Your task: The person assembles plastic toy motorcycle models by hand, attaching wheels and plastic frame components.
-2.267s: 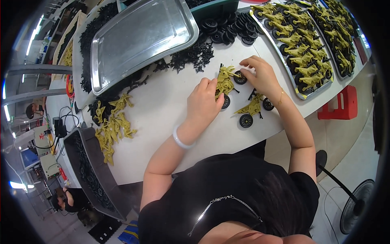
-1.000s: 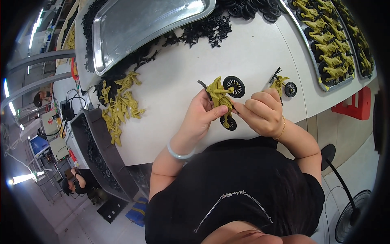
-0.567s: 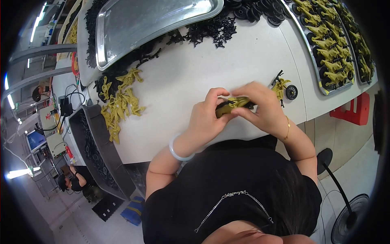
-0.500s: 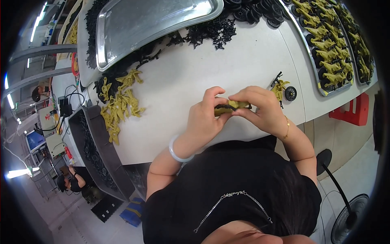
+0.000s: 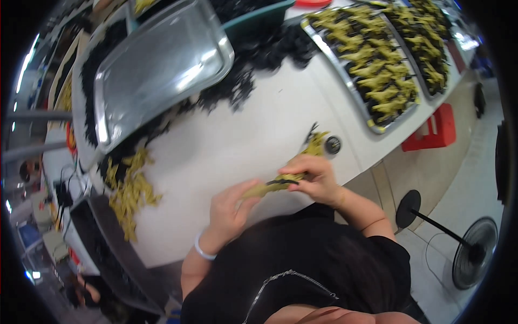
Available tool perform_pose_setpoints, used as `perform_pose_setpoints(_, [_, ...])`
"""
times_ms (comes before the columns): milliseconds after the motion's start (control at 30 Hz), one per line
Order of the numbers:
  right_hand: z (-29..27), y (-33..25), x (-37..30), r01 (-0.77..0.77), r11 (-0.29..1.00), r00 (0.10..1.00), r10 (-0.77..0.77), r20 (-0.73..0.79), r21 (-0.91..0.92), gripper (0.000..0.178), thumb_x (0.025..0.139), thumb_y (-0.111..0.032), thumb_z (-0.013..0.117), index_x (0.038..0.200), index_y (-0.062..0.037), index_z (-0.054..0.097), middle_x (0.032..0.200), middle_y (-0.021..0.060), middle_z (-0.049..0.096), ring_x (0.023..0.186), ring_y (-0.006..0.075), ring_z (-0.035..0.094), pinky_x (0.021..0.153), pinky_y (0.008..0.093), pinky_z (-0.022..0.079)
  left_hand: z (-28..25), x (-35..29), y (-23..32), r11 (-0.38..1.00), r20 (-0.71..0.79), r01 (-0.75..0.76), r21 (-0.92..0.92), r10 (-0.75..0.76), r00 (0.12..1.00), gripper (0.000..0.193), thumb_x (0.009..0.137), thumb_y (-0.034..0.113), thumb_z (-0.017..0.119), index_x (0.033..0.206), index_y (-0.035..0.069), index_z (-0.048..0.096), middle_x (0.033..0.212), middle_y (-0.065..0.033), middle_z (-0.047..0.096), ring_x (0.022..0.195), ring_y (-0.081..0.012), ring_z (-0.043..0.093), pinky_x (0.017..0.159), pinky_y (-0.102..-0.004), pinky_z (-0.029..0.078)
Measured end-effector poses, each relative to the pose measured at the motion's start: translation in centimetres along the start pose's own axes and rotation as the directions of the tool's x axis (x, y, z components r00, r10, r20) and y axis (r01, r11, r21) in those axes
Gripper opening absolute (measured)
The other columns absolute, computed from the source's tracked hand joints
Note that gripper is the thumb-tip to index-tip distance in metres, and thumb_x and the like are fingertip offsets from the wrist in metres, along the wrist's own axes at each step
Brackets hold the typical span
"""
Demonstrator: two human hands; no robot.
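Note:
Above the table's front edge, my left hand grips one end of an olive-yellow plastic toy motorcycle body with a black strip along it. My right hand pinches the other end, thumb and fingers closed around it. Just beyond my right hand lies another yellow toy motorcycle piece with a black handlebar-like part. Beside that piece is a small black spoked wheel. Motion blur hides the finer details of the held piece.
Loose yellow parts lie at left, near a dark grey bin. Black parts surround a metal tray. Another tray holds rows of yellow-and-black toys. A red stool and fan stand right.
The whole view has shifted and turned. My hands have drawn further apart along the yellow body, which now shows longer between them. Both still hold it.

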State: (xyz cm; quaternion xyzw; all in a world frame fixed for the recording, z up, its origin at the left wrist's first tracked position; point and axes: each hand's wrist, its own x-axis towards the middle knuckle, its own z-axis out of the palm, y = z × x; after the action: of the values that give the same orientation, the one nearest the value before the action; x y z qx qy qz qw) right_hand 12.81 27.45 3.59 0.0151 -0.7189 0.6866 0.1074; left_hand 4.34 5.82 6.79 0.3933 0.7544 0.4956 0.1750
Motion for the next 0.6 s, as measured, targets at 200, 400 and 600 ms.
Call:
perform_pose_setpoints(200, [-10.4, 0.9, 4.6, -0.132, 0.991, 0.967, 0.135, -0.214, 0.029, 0.017, 0.086, -0.012, 0.063, 0.099, -0.0022, 0.068, 0.095, 0.0081, 0.068, 0.083, 0.0167, 0.064, 0.076, 0.0289, 0.051, 0.9, 0.0, 0.1, 0.978, -0.095, 0.178, -0.11, -0.188, 0.977, 0.043, 0.085, 0.019, 0.066, 0.122, 0.001, 0.056, 0.12, -0.0177, 0.061, 0.112, -0.0328, 0.058, 0.095, -0.0392, 0.045])
perform_pose_setpoints(400, [-46.6, 5.9, 9.5, -0.425, 0.657, 0.743, -0.14, -0.654, -0.623, 0.044, 0.096, -0.034, 0.053, 0.128, -0.0036, 0.057, 0.125, 0.0067, 0.06, 0.114, 0.0165, 0.056, 0.1, 0.0293, 0.038, -1.0, -2.1, -2.0, 0.974, -0.011, 0.058, 0.218, -0.057, 0.998, 0.038, 0.085, 0.025, 0.064, 0.116, 0.003, 0.059, 0.112, -0.0148, 0.063, 0.101, -0.0333, 0.058, 0.088, -0.0414, 0.046])
perform_pose_setpoints(600, [-58.4, 13.4, 8.5, -0.44, 0.753, 0.794, 0.073, -0.604, -0.489, 0.054, 0.093, -0.047, 0.053, 0.129, -0.0066, 0.056, 0.129, 0.0093, 0.057, 0.119, 0.0206, 0.051, 0.101, 0.0328, 0.037, -3.8, -5.7, -5.4, 0.862, -0.416, 0.293, 0.414, -0.107, 0.903, 0.029, 0.081, 0.023, 0.066, 0.105, 0.006, 0.064, 0.099, -0.0115, 0.06, 0.093, -0.0311, 0.055, 0.083, -0.0405, 0.043])
